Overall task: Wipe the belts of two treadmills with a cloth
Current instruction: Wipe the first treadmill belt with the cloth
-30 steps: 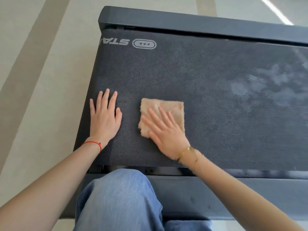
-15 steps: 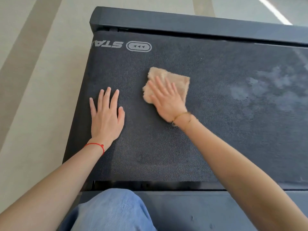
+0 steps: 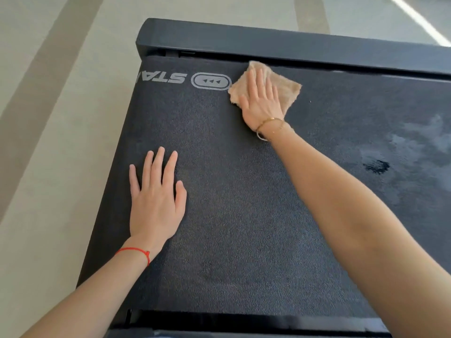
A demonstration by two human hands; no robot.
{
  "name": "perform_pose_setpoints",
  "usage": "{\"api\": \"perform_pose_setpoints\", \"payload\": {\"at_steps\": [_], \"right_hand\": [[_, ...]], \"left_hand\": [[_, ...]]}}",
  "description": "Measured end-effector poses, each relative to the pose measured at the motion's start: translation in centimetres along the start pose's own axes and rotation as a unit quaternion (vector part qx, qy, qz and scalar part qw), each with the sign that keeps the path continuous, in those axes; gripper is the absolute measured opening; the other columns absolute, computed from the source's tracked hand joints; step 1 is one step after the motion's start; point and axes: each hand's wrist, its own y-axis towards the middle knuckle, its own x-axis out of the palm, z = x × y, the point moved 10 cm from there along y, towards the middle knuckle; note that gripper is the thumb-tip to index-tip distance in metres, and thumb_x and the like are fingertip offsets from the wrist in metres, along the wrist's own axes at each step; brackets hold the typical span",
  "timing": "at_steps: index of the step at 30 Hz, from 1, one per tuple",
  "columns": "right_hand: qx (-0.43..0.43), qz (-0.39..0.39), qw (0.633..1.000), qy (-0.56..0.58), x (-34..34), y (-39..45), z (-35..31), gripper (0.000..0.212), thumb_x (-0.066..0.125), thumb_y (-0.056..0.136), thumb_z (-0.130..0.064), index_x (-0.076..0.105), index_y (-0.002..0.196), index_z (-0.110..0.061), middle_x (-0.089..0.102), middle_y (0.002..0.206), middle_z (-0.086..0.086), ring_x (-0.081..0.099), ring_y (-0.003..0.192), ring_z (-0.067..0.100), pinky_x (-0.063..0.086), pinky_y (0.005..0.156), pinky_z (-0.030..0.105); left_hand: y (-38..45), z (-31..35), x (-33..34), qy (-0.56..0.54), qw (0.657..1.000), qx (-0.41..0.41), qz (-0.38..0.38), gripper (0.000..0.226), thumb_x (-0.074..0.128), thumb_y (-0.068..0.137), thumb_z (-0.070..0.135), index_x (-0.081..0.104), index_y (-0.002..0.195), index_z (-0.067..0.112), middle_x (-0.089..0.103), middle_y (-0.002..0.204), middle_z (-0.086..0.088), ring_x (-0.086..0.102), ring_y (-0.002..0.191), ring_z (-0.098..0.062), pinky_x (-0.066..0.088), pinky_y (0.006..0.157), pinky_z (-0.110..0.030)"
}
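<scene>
Dark textured treadmill belt (image 3: 244, 215) fills view; grey "STA" lettering and arrow logo (image 3: 211, 81) at far left. Tan cloth (image 3: 289, 90) at far edge beside logo, just short of black frame rail (image 3: 292, 45). Right hand (image 3: 262, 100) pressed flat on cloth, fingers straight. Left hand (image 3: 156, 198) flat on belt, fingers straight, slightly spread. Pale smudges and dark wet spot (image 3: 375, 165) right. Pale floor (image 3: 48, 142) with darker stripes at left.
</scene>
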Motion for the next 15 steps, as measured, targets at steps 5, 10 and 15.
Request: {"api": "perform_pose_setpoints", "payload": {"at_steps": [5,10,15], "right_hand": [[-0.147,-0.05,0.988,-0.017,3.0,0.3,-10.2,0.06,0.02,0.106,-0.037,-0.002,0.158,-0.016,-0.008,0.165,0.012,-0.004,0.152,0.029,-0.004,0.123,0.038],[-0.157,-0.045,0.985,-0.048,1.8,1.1,-4.3,0.055,0.018,0.106,-0.044,0.008,0.158,-0.029,-0.006,0.166,0.003,-0.003,0.152,0.026,-0.007,0.12,0.038],[0.024,-0.007,0.998,-0.052,-1.4,4.0,6.2,0.057,0.015,0.105,-0.043,0.006,0.158,-0.025,-0.01,0.165,0.007,-0.008,0.152,0.03,-0.005,0.123,0.045]], "left_hand": [[-0.1,0.1,-0.2,0.001,1.0,0.004,0.002,0.061,0.02,0.099,0.038,0.024,0.156,0.019,0.022,0.163,-0.009,0.015,0.152,-0.027,0.016,0.12,-0.058],[-0.1,-0.1,-0.4,-0.011,1.0,0.005,-0.005,0.06,0.022,0.099,0.039,0.024,0.156,0.02,0.022,0.163,-0.008,0.015,0.152,-0.026,0.015,0.121,-0.057],[0.0,0.2,-0.4,-0.013,1.0,0.0,-0.011,0.06,0.021,0.099,0.04,0.025,0.156,0.02,0.022,0.163,-0.008,0.015,0.152,-0.027,0.015,0.121,-0.058]]}}
